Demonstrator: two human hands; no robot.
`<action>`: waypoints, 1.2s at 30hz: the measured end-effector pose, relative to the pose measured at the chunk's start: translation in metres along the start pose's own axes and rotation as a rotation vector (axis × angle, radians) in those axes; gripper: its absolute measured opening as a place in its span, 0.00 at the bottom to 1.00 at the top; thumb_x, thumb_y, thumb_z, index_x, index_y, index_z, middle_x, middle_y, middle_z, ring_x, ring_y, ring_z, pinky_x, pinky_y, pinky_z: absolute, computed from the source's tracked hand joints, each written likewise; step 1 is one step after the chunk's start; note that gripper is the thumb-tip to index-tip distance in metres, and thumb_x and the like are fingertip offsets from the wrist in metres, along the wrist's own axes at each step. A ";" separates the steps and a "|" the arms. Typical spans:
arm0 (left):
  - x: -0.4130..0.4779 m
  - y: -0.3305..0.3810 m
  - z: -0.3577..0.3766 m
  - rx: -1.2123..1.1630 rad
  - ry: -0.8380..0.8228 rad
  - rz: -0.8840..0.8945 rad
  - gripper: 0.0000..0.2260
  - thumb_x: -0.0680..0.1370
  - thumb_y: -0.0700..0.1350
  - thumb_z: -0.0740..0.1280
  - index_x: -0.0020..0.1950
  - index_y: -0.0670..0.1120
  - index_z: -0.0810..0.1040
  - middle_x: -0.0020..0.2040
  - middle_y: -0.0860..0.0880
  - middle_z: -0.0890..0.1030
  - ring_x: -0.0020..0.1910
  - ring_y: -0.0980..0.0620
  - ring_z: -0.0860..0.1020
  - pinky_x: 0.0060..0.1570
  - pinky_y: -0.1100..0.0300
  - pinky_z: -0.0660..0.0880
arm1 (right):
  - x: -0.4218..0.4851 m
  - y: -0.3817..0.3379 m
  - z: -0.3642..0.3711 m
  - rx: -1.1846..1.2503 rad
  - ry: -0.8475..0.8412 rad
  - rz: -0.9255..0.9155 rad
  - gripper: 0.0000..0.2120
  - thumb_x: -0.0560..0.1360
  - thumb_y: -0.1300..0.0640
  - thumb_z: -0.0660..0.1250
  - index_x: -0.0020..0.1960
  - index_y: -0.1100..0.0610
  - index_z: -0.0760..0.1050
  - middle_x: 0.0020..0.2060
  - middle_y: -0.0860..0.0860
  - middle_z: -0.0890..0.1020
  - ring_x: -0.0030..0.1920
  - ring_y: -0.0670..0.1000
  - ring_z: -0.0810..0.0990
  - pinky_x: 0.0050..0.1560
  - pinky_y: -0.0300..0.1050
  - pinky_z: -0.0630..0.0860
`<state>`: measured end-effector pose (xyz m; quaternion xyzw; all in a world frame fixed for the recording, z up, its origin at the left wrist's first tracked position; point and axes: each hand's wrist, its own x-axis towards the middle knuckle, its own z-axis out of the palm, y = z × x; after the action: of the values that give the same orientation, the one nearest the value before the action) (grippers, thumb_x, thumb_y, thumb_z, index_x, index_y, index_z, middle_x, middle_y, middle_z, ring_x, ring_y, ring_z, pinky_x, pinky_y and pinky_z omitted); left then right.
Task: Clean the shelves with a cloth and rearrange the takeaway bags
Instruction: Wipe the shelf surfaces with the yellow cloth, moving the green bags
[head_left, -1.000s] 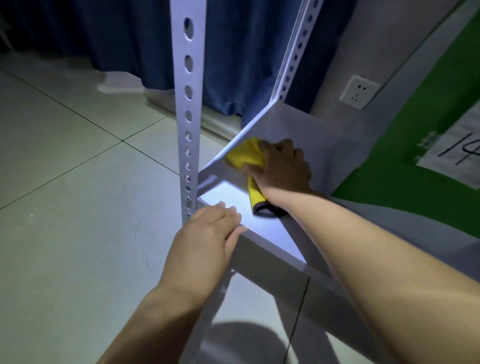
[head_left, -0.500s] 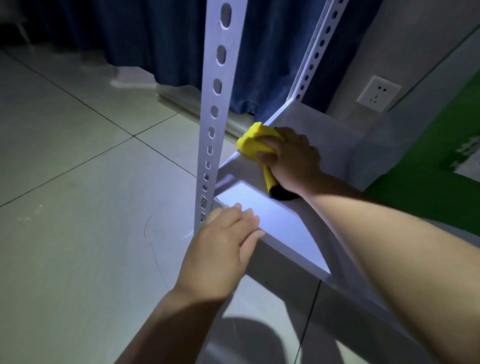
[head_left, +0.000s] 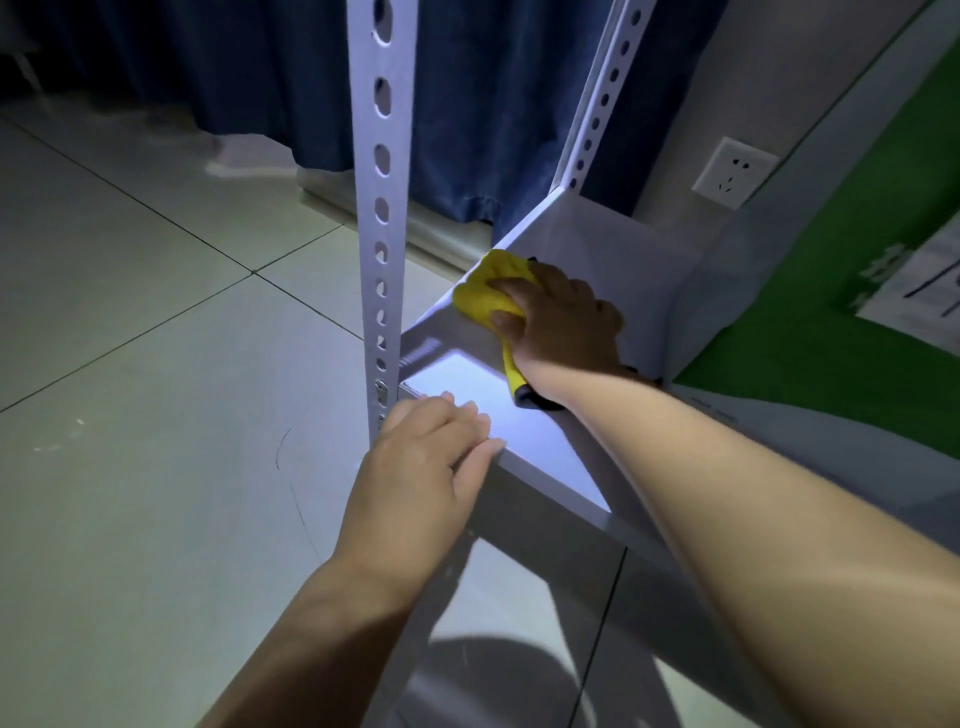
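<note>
Cloth (head_left: 488, 293) under right hand (head_left: 563, 322), at left edge of shelf (head_left: 613, 249)

The right hand grips the yellow cloth, fingers curled over it, pressing it down; its length runs back under the palm. The left hand (head_left: 415, 467) rests flat, fingers straight, on the near front corner beside the post (head_left: 382, 208), short of the cloth. Bare shelf lies to the cloth's right.

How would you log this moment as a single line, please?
step: shelf cleaning | right hand: grips yellow cloth on metal shelf | left hand: rests on shelf front corner
</note>
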<state>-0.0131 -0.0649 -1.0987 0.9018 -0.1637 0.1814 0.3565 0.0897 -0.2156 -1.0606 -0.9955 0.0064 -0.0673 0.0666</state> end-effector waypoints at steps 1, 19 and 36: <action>0.000 0.002 -0.001 0.012 -0.004 -0.007 0.09 0.71 0.46 0.68 0.46 0.44 0.84 0.45 0.49 0.83 0.51 0.46 0.79 0.53 0.66 0.66 | -0.004 -0.003 0.001 -0.002 -0.004 0.014 0.17 0.80 0.44 0.53 0.68 0.41 0.65 0.73 0.48 0.61 0.66 0.57 0.64 0.63 0.56 0.59; -0.044 0.083 -0.052 -0.007 -0.326 -0.308 0.04 0.75 0.49 0.67 0.47 0.51 0.81 0.44 0.58 0.76 0.44 0.57 0.74 0.44 0.63 0.68 | -0.165 0.056 -0.057 0.183 -0.259 -0.075 0.17 0.79 0.45 0.57 0.67 0.39 0.68 0.71 0.45 0.65 0.66 0.55 0.66 0.62 0.48 0.61; 0.039 0.317 -0.336 -0.296 -0.513 -0.552 0.04 0.75 0.47 0.67 0.46 0.47 0.78 0.41 0.52 0.80 0.42 0.53 0.76 0.44 0.63 0.72 | -0.274 -0.029 -0.412 0.589 -0.479 0.035 0.25 0.72 0.33 0.56 0.58 0.46 0.78 0.62 0.48 0.76 0.61 0.53 0.75 0.60 0.53 0.73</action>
<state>-0.1837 -0.0547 -0.6678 0.8666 -0.0234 -0.1778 0.4656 -0.2371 -0.2352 -0.6885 -0.9209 -0.0118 0.1694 0.3508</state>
